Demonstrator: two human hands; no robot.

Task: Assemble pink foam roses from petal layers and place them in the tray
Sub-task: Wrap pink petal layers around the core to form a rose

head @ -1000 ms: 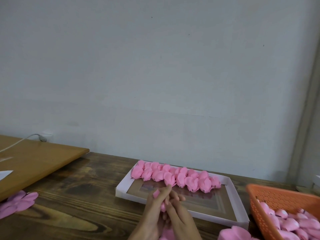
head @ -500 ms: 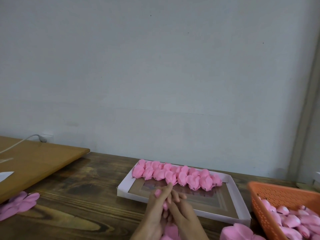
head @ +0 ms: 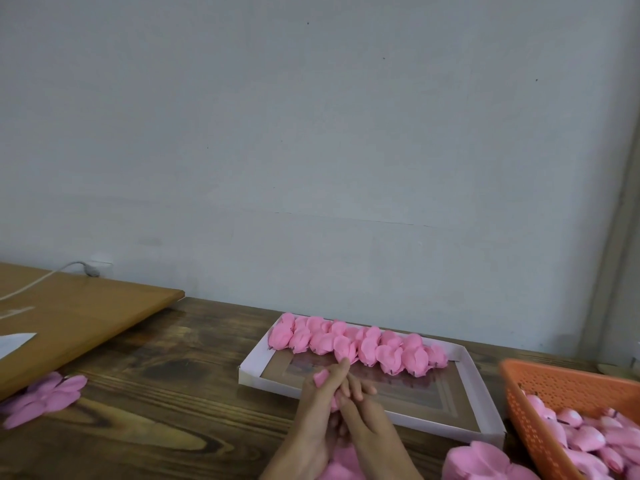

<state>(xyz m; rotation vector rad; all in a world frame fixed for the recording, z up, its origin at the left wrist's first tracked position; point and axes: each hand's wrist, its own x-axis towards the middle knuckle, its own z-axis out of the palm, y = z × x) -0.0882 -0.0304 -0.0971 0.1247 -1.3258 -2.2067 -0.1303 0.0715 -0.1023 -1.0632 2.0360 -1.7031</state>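
Note:
My left hand (head: 311, 414) and my right hand (head: 367, 417) are pressed together at the bottom centre, both wrapped round a pink foam rose (head: 321, 377) whose tip shows above the left fingers; most of it is hidden between the hands. Just beyond them lies the white shallow tray (head: 485, 393), with a row of several finished pink roses (head: 356, 342) along its far side. Loose pink petal layers (head: 346, 462) lie under my wrists.
An orange plastic basket (head: 561, 382) with several pink buds stands at the right. A petal layer (head: 485, 462) lies beside it, and more petal layers (head: 45, 398) at the left. A light wooden board (head: 79, 317) with a white cable overlaps the dark wooden table (head: 173, 393).
Both hands stay clasped round the rose with small finger shifts. The view has drifted slightly; nothing else has moved.

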